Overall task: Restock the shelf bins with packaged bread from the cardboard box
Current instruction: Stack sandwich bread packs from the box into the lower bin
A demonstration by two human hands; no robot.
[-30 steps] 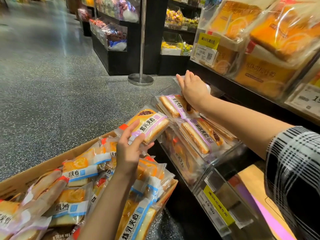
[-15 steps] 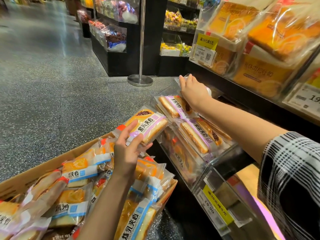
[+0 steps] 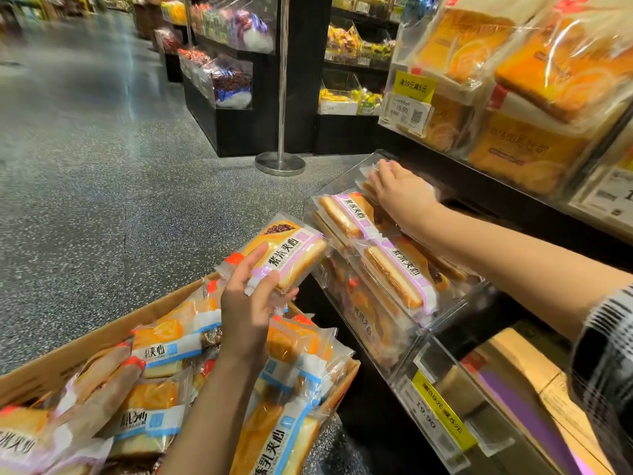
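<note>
Clearly the work is only partly done: the clear bin (image 3: 394, 337) holds several purple packs, while the cardboard box (image 3: 68, 354) is full. The left hand (image 3: 248, 299) grips one purple-label bread pack (image 3: 291, 252) beside the bin; the right hand (image 3: 400, 193), fingers straight, presses the packs inside.

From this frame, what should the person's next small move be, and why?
Probably carry the purple-label bread pack that the left hand holds across into the clear shelf bin. It hangs above the cardboard box, while the right hand rests on packs at the bin's far end.
</note>
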